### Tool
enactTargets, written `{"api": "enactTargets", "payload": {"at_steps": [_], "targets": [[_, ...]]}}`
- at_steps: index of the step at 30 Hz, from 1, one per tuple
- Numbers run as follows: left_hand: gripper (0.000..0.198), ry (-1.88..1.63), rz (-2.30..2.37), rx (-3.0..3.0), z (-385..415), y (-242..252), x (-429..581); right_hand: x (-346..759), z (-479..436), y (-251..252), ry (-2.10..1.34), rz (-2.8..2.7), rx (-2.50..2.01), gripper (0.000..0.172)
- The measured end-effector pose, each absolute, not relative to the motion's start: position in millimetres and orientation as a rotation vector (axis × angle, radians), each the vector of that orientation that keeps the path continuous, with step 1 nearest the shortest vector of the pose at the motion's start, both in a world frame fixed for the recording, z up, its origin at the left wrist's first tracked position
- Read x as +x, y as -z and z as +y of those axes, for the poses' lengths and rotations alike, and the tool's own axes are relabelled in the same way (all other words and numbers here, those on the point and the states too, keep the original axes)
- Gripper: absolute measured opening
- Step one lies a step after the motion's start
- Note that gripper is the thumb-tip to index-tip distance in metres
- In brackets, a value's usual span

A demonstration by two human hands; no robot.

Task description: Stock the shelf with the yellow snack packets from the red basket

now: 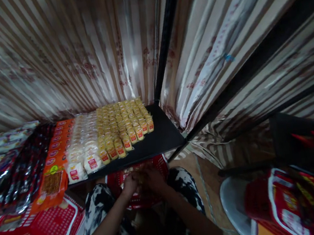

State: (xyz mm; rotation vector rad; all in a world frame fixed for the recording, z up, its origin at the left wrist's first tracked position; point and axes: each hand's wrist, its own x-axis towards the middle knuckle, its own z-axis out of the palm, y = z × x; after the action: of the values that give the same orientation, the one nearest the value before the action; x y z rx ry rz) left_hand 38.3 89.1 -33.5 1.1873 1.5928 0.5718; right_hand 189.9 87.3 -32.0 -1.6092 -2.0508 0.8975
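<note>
My left hand (130,185) and my right hand (154,179) meet over a red basket (163,163) between my knees. Their fingers are closed around a small yellowish packet (142,178), dim and mostly hidden by them. Just beyond, on a black shelf (160,140), stand rows of small yellow-wrapped snack packets (123,127). Beside those, to the left, are rows of clear packs with white contents (91,161). What else lies in the basket is too dark to make out.
Orange snack bags (53,173), dark shiny packets (22,173) and white packets (9,140) continue leftward. A red basket (53,231) sits at lower left. At right, a grey round basin (231,200) is beside red packages (289,200). A black frame post (167,43) stands before striped curtains.
</note>
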Motion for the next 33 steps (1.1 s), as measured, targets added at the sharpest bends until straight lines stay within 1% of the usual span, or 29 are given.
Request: {"api": "enactTargets", "payload": {"at_steps": [2, 4, 6, 8, 11, 13, 17, 19, 21, 28, 33], "targets": [[0.022, -0.586, 1.559, 1.228, 84.7, 17.0, 28.3, 196.0, 82.8, 18.4, -0.908, -2.178, -1.465, 0.037], [0.022, -0.588, 1.508, 1.261, 81.9, 0.7, 21.0, 200.5, 77.7, 5.1, -0.974, -2.232, -1.371, 0.045], [0.022, -0.596, 1.458, 1.291, 81.6, -14.7, 17.7, 202.3, 73.1, -8.2, -1.018, -2.228, -1.343, 0.049], [0.021, -0.620, 1.410, 1.335, 83.8, -29.1, 18.2, 202.1, 69.8, -21.6, -1.028, -2.188, -1.343, 0.047], [0.021, -0.664, 1.351, 1.380, 90.3, -49.4, 23.8, 201.3, 69.5, -38.9, -1.060, -2.068, -1.337, 0.037], [0.021, -0.719, 1.327, 1.349, 95.1, -61.9, 29.1, 202.1, 73.8, -45.6, -1.089, -1.962, -1.353, 0.033], [0.032, -1.006, 1.316, 1.144, 101.1, -79.8, 39.1, 204.8, 94.6, -46.5, -1.117, -1.736, -1.378, 0.032], [0.033, -1.156, 1.365, 1.086, 101.3, -82.3, 43.4, 204.2, 109.6, -45.0, -1.076, -1.630, -1.381, 0.032], [0.030, -1.214, 1.428, 1.116, 100.1, -80.0, 47.9, 201.4, 125.3, -44.9, -1.000, -1.559, -1.402, 0.031], [0.027, -1.190, 1.457, 1.244, 100.0, -54.0, 67.6, 183.4, 166.5, -46.4, -0.764, -1.539, -1.535, 0.029], [0.032, -1.234, 1.429, 1.288, 109.9, -37.9, 72.6, 175.7, 185.0, -36.5, -0.685, -1.595, -1.525, 0.030]]}}
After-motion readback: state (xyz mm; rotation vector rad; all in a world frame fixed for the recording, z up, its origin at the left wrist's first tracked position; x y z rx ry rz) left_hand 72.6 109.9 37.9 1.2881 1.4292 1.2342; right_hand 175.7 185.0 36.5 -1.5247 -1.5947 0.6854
